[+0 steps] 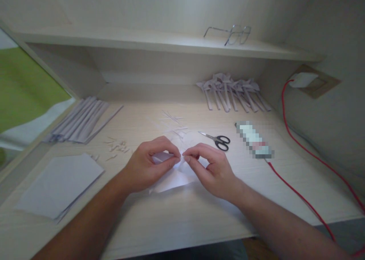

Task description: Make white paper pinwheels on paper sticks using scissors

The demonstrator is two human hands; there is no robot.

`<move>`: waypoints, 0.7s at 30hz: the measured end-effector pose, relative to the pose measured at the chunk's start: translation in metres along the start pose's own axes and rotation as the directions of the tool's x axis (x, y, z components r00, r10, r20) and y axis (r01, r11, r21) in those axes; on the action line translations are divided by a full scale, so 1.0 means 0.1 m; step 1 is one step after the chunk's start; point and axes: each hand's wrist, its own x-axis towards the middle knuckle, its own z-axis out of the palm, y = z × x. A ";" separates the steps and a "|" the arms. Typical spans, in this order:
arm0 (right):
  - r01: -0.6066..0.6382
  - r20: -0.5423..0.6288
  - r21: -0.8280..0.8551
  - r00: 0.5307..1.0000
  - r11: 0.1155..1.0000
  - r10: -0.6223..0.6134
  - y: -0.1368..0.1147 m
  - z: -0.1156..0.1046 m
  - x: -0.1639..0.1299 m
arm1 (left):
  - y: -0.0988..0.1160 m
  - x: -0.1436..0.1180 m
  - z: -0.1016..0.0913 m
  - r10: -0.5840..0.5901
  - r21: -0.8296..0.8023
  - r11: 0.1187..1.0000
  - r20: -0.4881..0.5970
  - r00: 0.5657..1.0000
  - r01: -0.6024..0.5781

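Below a shelf (159,40), folded papers (228,85), left fingers (168,164), right fingers (196,150), both pinching white paper (173,181)

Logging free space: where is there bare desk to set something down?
Bare desk lies at the back between the paper rolls and folded paper pieces, and between the held paper and the near edge. Crowded: around the left hand and right hand, with thin strips and scissors just beyond.

Bare left hand (151,164), bare right hand (214,172); slim fingers (163,145); forearms (92,213) bare, tapering.
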 end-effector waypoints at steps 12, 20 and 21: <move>0.011 0.013 0.032 1.000 0.999 -0.012 -0.05 -0.01 0.01 | 0.00 -0.01 -0.01 -0.020 -0.015 1.000 -0.012 1.000 0.019; -0.060 0.010 0.073 0.998 0.996 0.059 -0.04 0.00 -0.02 | -0.02 0.00 0.00 -0.008 -0.028 1.000 -0.010 1.000 0.007; -0.071 0.008 0.075 0.998 0.995 0.070 -0.04 0.01 -0.02 | -0.01 0.00 0.00 -0.007 -0.028 1.000 -0.010 1.000 0.006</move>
